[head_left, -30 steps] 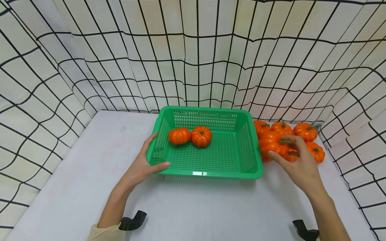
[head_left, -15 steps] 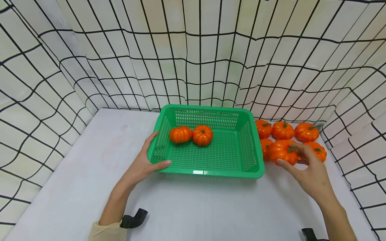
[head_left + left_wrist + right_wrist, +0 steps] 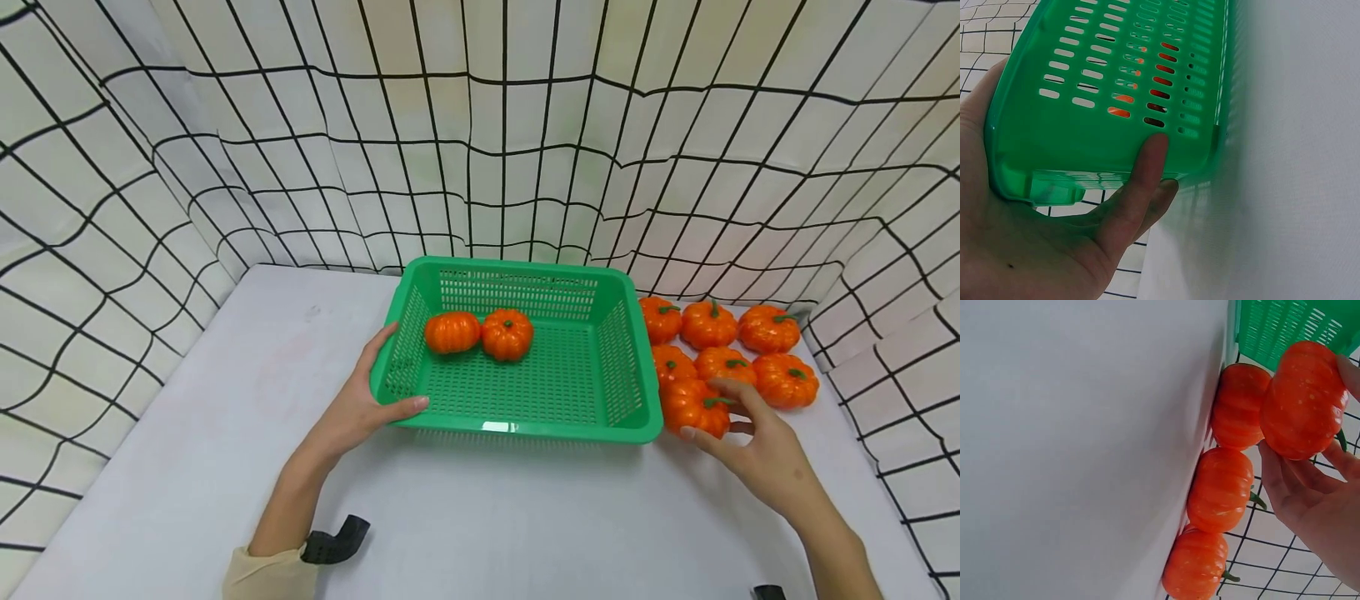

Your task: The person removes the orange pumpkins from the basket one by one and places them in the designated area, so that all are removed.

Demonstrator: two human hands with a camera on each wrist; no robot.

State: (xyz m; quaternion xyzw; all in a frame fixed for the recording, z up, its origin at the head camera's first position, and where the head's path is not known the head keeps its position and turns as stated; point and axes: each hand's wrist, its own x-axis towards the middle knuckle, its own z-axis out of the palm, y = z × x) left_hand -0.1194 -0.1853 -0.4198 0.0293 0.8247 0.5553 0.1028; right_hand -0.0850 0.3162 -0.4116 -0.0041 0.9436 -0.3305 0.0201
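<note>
A green perforated plastic basket (image 3: 525,431) stands on the white table, with two orange toy pumpkins inside: one on its side (image 3: 452,332), one stem up (image 3: 507,335). My left hand (image 3: 358,410) grips its front left corner, thumb over the front rim; in the left wrist view some fingers (image 3: 1141,187) lie along the outer wall. My right hand (image 3: 772,454) holds another pumpkin (image 3: 688,410) between thumb and fingers, just right of the basket. The right wrist view shows this pumpkin (image 3: 1304,400) raised off the tabletop, its green stem partly hidden by the hand.
Several pumpkins stand in two rows right of the basket: a back row (image 3: 708,324) along the netting and a nearer row (image 3: 785,381). Black-lined netting (image 3: 502,167) over white cloth encloses the table (image 3: 487,517) at the back and sides.
The right hand has carried its pumpkin rightward, then toward the table's front, from over the nearer row to in front of it. The left hand keeps its hold on the basket.
</note>
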